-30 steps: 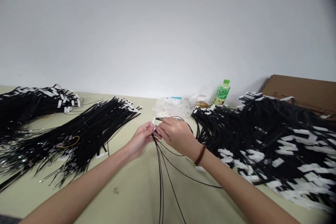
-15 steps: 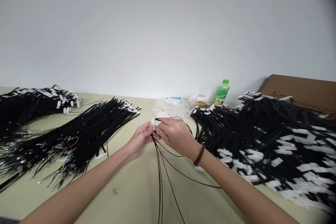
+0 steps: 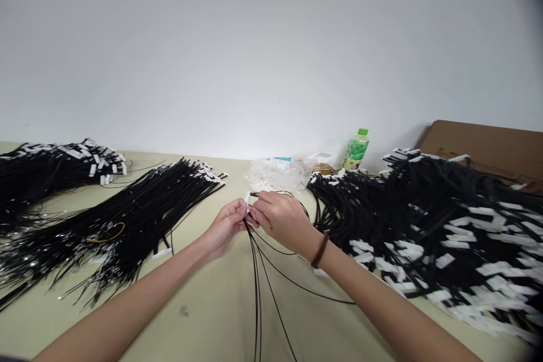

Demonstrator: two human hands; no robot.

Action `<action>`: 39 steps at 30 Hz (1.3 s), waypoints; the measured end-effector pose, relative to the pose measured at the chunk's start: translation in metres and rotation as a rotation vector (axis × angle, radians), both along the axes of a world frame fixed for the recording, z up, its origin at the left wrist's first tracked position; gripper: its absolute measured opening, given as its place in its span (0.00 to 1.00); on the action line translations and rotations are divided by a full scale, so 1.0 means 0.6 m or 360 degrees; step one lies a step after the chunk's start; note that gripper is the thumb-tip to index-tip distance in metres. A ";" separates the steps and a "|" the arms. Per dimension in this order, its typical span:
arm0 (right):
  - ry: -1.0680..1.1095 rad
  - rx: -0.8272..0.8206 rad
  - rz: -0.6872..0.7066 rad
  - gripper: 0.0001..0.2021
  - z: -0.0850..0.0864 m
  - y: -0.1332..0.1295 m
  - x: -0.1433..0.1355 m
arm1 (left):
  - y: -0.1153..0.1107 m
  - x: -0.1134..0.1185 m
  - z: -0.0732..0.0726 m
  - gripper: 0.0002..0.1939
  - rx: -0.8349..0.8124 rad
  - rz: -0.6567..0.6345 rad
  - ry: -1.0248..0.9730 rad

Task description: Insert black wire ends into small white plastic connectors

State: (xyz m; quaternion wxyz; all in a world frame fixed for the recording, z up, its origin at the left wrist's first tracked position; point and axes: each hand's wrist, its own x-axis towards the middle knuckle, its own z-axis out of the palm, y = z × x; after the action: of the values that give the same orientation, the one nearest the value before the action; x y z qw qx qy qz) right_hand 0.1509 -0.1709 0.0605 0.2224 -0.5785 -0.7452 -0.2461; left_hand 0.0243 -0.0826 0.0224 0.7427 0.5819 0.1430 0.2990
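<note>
My left hand (image 3: 225, 225) is closed, with thumb and fingers pinching a small white connector (image 3: 248, 198) at the middle of the table. Against it works my right hand (image 3: 282, 216), its fingers curled around the black wires (image 3: 256, 271) beside the connector. Several of these thin wires hang down from between the hands toward the near edge, and one curves off to the right under my forearm. My fingertips partly hide where the wires meet the connector.
Bundles of black wires (image 3: 139, 209) lie at left. A large heap of wires with white connectors (image 3: 458, 237) covers the right. Behind my hands sit a clear plastic bag (image 3: 275, 174) of white parts and a green-capped bottle (image 3: 356, 150). Cardboard (image 3: 487, 144) leans at back right.
Both hands keep nearly the same pose and hold on the connector and wires. The whole view has shifted very slightly.
</note>
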 end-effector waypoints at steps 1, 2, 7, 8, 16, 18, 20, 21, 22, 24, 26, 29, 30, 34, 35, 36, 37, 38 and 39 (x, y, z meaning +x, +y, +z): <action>-0.0001 -0.0001 -0.0002 0.12 0.000 0.000 0.000 | 0.000 0.000 0.000 0.11 0.0000 0.0002 0.0000; -0.0003 -0.0004 -0.0004 0.11 0.000 -0.001 -0.001 | 0.000 0.000 0.000 0.11 -0.0004 0.0005 0.0002; 0.0005 -0.0025 -0.0025 0.11 -0.001 -0.001 -0.001 | -0.001 0.000 0.002 0.12 -0.0029 0.0008 0.0016; 0.0004 -0.0030 -0.0028 0.11 -0.001 -0.001 -0.001 | -0.001 0.000 0.002 0.12 -0.0028 0.0009 0.0020; 0.0000 -0.0063 -0.0030 0.11 -0.006 0.004 0.002 | 0.002 0.001 -0.001 0.12 -0.0006 0.0025 0.0058; -0.0005 -0.0070 -0.0037 0.11 -0.007 0.004 0.003 | 0.002 0.001 -0.002 0.12 0.0004 0.0021 0.0062; -0.0008 -0.0079 -0.0049 0.11 -0.008 0.005 0.003 | 0.003 0.001 -0.003 0.12 0.0018 0.0011 0.0066; -0.0009 -0.0082 -0.0056 0.11 -0.008 0.005 0.003 | 0.003 0.001 -0.004 0.11 0.0023 0.0007 0.0067; -0.0010 -0.0084 -0.0063 0.11 -0.008 0.005 0.003 | 0.003 0.001 -0.004 0.11 0.0025 0.0006 0.0068; -0.0015 -0.0087 -0.0070 0.11 -0.008 0.004 0.002 | 0.003 0.000 -0.004 0.11 0.0024 0.0008 0.0067; -0.0016 -0.0091 -0.0076 0.12 -0.008 0.004 0.002 | 0.004 0.001 -0.005 0.11 0.0025 0.0008 0.0065; -0.0017 -0.0099 -0.0075 0.11 -0.007 0.004 0.002 | 0.004 0.001 -0.006 0.12 0.0028 0.0003 0.0071; -0.0019 -0.0102 -0.0073 0.11 -0.007 0.004 0.002 | 0.005 0.001 -0.006 0.12 0.0024 0.0002 0.0074; -0.0016 -0.0119 -0.0064 0.12 -0.006 0.004 0.002 | 0.005 0.001 -0.006 0.12 0.0021 -0.0007 0.0077; -0.0013 -0.0122 -0.0062 0.12 -0.006 0.004 0.002 | 0.005 0.001 -0.006 0.12 0.0021 -0.0007 0.0076; -0.0012 -0.0125 -0.0061 0.12 -0.007 0.005 0.002 | 0.006 0.001 -0.007 0.12 0.0021 -0.0009 0.0075; -0.0015 -0.0126 -0.0062 0.12 -0.007 0.005 0.002 | 0.006 0.001 -0.007 0.12 0.0020 -0.0010 0.0073; -0.0019 -0.0129 -0.0063 0.12 -0.007 0.005 0.002 | 0.006 0.001 -0.008 0.12 0.0020 -0.0011 0.0070; -0.0023 -0.0133 -0.0065 0.12 -0.007 0.005 0.002 | 0.007 0.001 -0.008 0.12 0.0021 -0.0012 0.0069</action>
State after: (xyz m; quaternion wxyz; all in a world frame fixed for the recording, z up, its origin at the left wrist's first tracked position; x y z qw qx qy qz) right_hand 0.1521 -0.1679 0.0562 0.1874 -0.6007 -0.7444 -0.2234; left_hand 0.0249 -0.0786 0.0175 0.7367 0.5936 0.1548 0.2844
